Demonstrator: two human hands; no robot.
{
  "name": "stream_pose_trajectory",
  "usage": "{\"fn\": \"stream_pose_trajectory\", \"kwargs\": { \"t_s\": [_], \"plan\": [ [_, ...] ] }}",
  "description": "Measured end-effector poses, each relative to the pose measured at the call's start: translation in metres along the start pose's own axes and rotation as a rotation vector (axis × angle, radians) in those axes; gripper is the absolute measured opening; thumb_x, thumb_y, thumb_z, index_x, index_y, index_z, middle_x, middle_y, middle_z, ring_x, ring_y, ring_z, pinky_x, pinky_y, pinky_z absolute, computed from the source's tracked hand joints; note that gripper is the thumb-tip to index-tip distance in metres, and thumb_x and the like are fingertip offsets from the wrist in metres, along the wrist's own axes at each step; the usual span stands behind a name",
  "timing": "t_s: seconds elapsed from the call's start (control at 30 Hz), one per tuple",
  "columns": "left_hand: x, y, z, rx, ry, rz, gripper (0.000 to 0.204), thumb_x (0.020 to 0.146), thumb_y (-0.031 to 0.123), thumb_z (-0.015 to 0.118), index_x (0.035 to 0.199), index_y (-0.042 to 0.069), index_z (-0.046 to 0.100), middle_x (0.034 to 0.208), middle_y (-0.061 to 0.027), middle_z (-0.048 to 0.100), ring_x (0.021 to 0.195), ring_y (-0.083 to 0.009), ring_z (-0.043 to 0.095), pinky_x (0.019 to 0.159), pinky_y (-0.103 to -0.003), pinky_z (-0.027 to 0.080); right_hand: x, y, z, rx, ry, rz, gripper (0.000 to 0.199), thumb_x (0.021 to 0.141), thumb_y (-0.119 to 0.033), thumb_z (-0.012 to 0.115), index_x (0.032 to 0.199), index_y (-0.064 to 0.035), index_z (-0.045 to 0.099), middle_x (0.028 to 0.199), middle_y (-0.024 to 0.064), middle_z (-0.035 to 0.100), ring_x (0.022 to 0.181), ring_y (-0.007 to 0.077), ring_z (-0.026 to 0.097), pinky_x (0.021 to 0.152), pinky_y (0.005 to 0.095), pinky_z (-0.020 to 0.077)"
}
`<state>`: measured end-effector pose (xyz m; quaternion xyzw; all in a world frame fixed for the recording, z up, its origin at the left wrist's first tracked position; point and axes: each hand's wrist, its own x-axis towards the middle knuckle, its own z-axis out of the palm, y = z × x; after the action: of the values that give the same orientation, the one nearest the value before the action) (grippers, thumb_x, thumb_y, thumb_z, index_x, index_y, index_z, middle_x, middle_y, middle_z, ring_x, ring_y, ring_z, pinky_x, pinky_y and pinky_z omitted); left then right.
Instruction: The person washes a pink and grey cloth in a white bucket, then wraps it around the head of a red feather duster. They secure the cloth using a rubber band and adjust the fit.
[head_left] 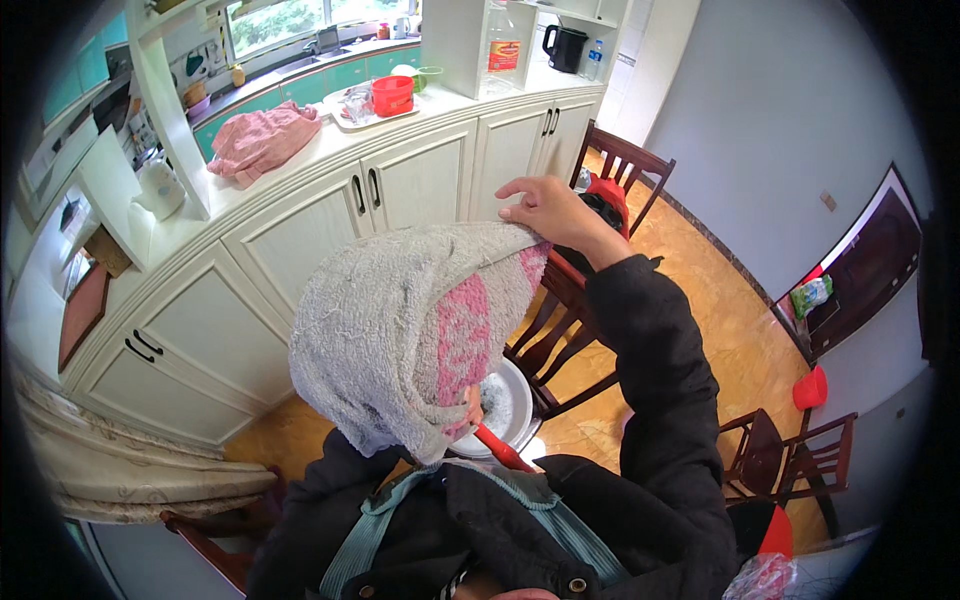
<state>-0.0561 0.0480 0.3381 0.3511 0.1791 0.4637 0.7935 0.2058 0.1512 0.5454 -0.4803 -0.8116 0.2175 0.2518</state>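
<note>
A grey towel with pink patches hangs in front of me, folded and bunched. My right hand is raised at its upper right corner, pinching the edge between thumb and fingers. Low on the towel, my left hand grips it; only some fingertips show and the cloth covers the rest. Below and behind the towel, partly hidden, is a white bucket with cloudy liquid in it. A red bar-like thing slants beside the bucket's near rim.
White cabinets curve along the front, their counter bearing a pink cloth, a red basket and a black kettle. Wooden chairs stand close by on the right. A red bucket is by the right wall.
</note>
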Motion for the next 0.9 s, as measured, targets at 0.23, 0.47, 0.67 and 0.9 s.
{"fn": "stream_pose_trajectory", "kwargs": {
  "t_s": [0.23, 0.47, 0.67, 0.9],
  "plan": [
    [0.002, 0.002, 0.005, 0.009, 0.003, 0.001, 0.051, 0.088, 0.018, 0.069, 0.133, 0.007, 0.047, 0.105, -0.0108, 0.063, 0.090, -0.0205, 0.063, 0.078, -0.037, 0.053, -0.029, 0.030, 0.004, 0.120, -0.018, 0.094, 0.025, 0.093, -0.020, 0.066, 0.103, 0.0027, 0.070, 0.083, 0.0095, 0.069, 0.079, 0.0132, 0.061, 0.075, 0.0295, 0.0502],
    [-0.002, 0.000, 0.005, 0.012, 0.026, 0.011, 0.053, 0.087, 0.017, 0.070, 0.134, 0.007, 0.047, 0.106, -0.0109, 0.063, 0.090, -0.0209, 0.063, 0.079, -0.038, 0.053, -0.047, 0.024, 0.036, 0.478, -0.412, -0.214, 0.051, 0.099, -0.027, 0.057, 0.146, -0.0111, 0.043, 0.119, 0.0102, 0.061, 0.100, 0.0186, 0.063, 0.086, 0.0335, 0.0512],
    [-0.004, 0.000, 0.005, 0.016, 0.025, 0.007, 0.054, 0.086, 0.016, 0.070, 0.134, 0.007, 0.047, 0.106, -0.0110, 0.063, 0.091, -0.0214, 0.064, 0.080, -0.038, 0.053, -0.033, 0.008, 0.055, 0.412, -0.287, -0.351, 0.061, 0.092, -0.029, 0.068, 0.147, -0.0149, 0.045, 0.130, 0.0126, 0.056, 0.114, 0.0213, 0.056, 0.092, 0.0334, 0.0499],
    [-0.009, 0.001, 0.002, 0.018, 0.042, 0.013, 0.056, 0.085, 0.015, 0.071, 0.135, 0.007, 0.047, 0.107, -0.0110, 0.063, 0.092, -0.0218, 0.064, 0.081, -0.039, 0.053, -0.011, -0.027, 0.069, 0.264, -0.310, -0.516, 0.049, 0.089, -0.020, 0.067, 0.136, -0.0108, 0.055, 0.119, 0.0163, 0.065, 0.104, 0.0325, 0.064, 0.089, 0.0381, 0.0511]
  ]
}}
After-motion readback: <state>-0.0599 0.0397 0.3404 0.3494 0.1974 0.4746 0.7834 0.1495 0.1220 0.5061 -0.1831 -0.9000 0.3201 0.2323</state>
